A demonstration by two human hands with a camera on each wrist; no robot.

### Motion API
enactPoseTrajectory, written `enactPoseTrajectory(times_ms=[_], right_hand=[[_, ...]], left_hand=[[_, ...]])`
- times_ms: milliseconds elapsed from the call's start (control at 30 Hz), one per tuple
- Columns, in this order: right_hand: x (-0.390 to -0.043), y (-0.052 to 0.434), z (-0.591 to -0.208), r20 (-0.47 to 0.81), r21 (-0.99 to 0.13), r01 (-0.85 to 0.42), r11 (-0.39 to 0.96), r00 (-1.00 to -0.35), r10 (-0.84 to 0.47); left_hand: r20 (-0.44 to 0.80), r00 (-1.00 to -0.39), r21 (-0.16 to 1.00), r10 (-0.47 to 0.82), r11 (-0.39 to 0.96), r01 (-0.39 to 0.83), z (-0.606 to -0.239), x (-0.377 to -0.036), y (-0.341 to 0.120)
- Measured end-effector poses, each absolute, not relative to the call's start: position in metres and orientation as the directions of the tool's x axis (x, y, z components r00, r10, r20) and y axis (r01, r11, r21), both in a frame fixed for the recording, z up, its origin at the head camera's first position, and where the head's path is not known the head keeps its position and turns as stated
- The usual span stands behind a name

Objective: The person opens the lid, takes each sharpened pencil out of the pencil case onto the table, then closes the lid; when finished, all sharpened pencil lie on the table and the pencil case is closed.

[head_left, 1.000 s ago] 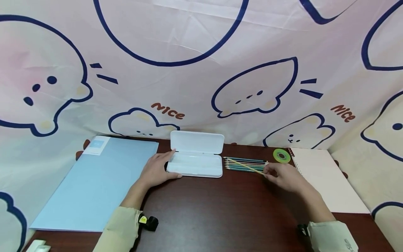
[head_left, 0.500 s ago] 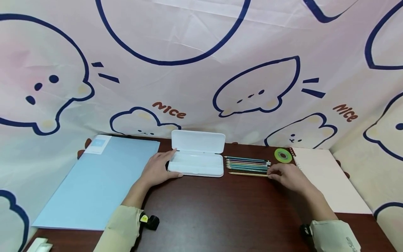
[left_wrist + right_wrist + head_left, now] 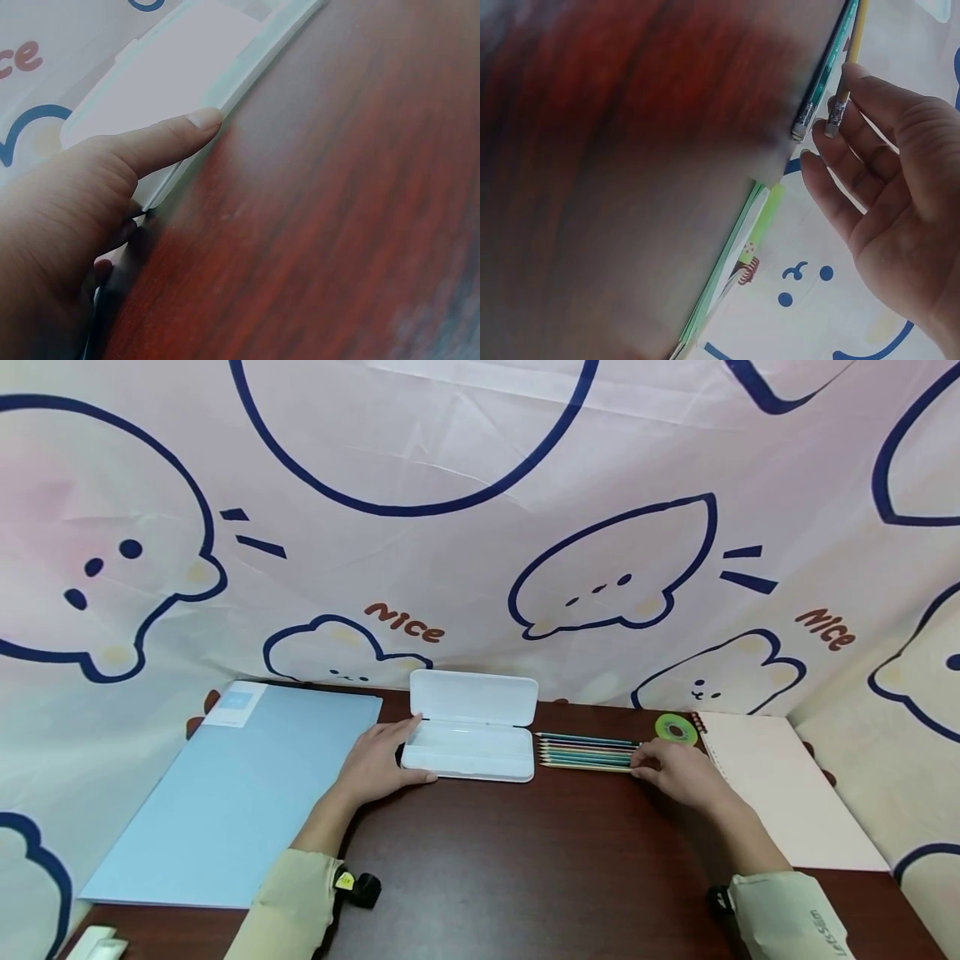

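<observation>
while the left hand (image 3: 372, 766) lies flat on the dark wooden table (image 3: 525, 868) with its fingers straight, the thumb runs along the near left edge of the white pencil case (image 3: 468, 752) and the index finger touches its left end; it grips nothing. the right hand (image 3: 678, 774) rests at the right end of a row of pencils (image 3: 588, 752), fingers loosely bent, its fingertips (image 3: 853, 75) against the eraser end of the yellow pencil (image 3: 587, 767), which lies nearest in the row and just beside the teal ones. whether the fingers pinch that pencil or only touch it, i cannot tell.

the pencil case sits open at the far middle of the table, lid tilted up against the cartoon-printed cloth (image 3: 480, 527) behind it; its tray looks bare, though the view is too small to be sure. the pencils lie side by side just right of the case, points toward it.

a light blue folder (image 3: 232, 793) covers the left part of the table, near the left hand. a green roll of tape (image 3: 674, 728) lies just beyond the right hand, beside a spiral notebook (image 3: 780, 793) at the far right.
</observation>
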State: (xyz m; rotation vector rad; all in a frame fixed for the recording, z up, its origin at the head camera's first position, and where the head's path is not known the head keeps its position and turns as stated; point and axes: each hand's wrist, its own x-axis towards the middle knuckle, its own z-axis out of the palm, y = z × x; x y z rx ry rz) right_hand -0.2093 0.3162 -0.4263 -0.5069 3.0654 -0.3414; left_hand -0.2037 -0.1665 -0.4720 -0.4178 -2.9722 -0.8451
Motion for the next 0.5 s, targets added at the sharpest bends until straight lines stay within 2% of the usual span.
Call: enactPoseTrajectory(times_ms=[500], right_hand=[[-0.2129, 0.3154, -0.4278, 0.023, -0.143, -0.339, 0.930, -0.940, -0.339]], left_hand=[[0.101, -0.965, 0.514, 0.242, 0.818, 0.259, -0.4712, -0.2022, -0.1653]])
